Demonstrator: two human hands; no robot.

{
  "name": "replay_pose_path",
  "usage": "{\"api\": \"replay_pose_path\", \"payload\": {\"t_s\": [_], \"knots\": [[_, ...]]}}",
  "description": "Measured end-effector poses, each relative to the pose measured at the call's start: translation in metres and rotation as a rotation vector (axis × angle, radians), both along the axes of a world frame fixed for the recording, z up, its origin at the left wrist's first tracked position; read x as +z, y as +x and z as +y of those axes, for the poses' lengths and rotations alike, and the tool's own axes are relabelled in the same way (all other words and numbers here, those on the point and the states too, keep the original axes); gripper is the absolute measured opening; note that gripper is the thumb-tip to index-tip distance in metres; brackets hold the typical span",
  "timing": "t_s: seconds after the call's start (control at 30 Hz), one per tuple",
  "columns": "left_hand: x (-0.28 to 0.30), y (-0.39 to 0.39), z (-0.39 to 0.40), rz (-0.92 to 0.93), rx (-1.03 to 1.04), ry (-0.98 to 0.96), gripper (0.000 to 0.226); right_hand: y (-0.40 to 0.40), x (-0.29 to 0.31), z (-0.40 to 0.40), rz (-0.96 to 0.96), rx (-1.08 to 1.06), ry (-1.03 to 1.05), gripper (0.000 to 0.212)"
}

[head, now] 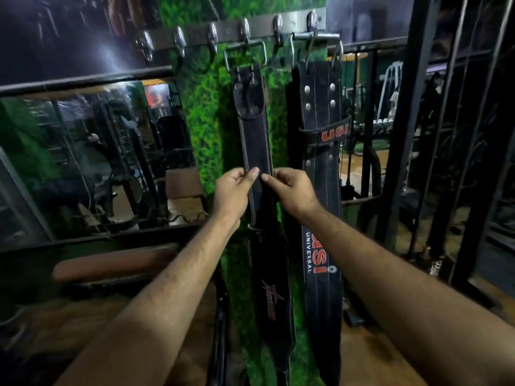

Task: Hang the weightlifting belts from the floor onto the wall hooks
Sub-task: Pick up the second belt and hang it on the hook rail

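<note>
Bare forearms (156, 296), no sleeves

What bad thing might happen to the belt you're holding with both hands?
1. The left belt hangs by its metal buckle on one hook. A tug from the left hand or right hand might lift the buckle off, dropping the belt.
2. The USI belt hangs close beside it. Swinging one could knock the other, possibly loosening its buckle.

green turf wall (200, 112), mirror (83, 151)
</note>
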State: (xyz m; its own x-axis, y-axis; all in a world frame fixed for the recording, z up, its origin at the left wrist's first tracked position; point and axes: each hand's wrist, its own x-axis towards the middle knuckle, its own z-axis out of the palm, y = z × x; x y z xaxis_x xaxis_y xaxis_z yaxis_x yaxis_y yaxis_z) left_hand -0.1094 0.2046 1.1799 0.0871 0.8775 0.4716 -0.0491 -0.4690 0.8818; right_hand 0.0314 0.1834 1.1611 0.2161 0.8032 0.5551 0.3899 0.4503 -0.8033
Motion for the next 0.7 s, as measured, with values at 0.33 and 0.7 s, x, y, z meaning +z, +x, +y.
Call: {"api": "replay_pose_path", "payload": {"t_s": [0.33, 0.7], "knots": [[-0.11, 0.005, -0.007, -0.141, -0.179, -0.263, 0.015, -0.002, -0.095, -0.024, 0.167, 0.108, -0.057, 0.02], [-0.185, 0.009, -0.017, -0.145, -0.117, -0.311, 0.011, 0.005, -0.173, -0.029, 0.27, 0.089, -0.169, 0.02]]}}
